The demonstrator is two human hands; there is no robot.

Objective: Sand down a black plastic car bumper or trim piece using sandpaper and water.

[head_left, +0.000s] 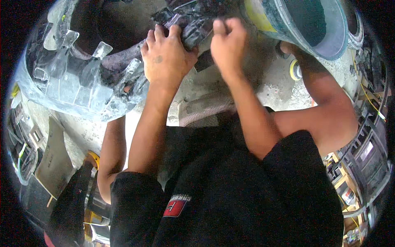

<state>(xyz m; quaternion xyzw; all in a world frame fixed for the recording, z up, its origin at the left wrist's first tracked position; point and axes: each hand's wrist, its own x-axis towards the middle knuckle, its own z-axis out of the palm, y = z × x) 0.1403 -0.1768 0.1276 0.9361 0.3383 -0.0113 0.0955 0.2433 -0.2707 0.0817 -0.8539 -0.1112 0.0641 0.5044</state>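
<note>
A large curved black car bumper (pixel 61 88), dusty with grey-white smears and lined with several tabs, fills the upper left. My left hand (pixel 166 61) grips its inner edge, fingers spread over the plastic and thumb toward the right. Close by on the right, my right hand (pixel 230 45) is closed, slightly blurred, beside the bumper's dark broken-looking end (pixel 197 29). Whatever its fingers hold is hidden.
A grey-green bucket-like container (pixel 284 24) with a yellow patch stands at upper right. Below it, a yellow-rimmed round item (pixel 294 70) lies on the concrete floor (pixel 288 96). A flat panel (pixel 53 160) leans at left, and dark frame-like parts (pixel 366 152) stand at right.
</note>
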